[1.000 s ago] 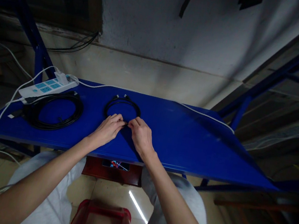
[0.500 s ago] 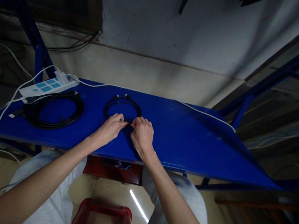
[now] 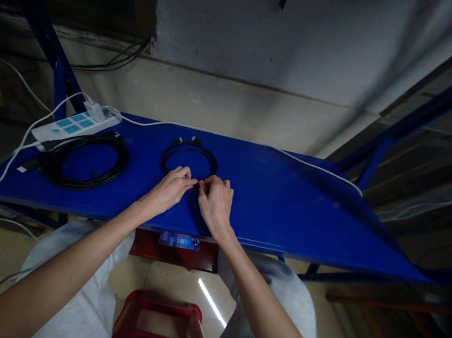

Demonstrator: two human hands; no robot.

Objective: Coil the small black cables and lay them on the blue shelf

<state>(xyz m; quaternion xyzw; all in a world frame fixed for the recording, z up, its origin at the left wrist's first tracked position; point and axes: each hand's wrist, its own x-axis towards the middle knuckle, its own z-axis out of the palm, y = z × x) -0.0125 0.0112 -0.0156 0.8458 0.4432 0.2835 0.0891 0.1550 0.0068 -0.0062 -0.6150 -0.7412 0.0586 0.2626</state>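
A small coiled black cable lies in a ring on the blue table, its two plug ends at the far side. My left hand and my right hand meet at the near edge of the ring, fingertips pinched together on the cable there. The part between my fingers is hidden.
A larger black cable coil lies at the left, beside a white power strip with white cords trailing off the table. A thin white wire runs along the back edge. A red stool stands below, between my knees.
Both hands stay pinched on the near side of the small coil; the right hand has curled slightly closer to the left. The view has shifted a little.
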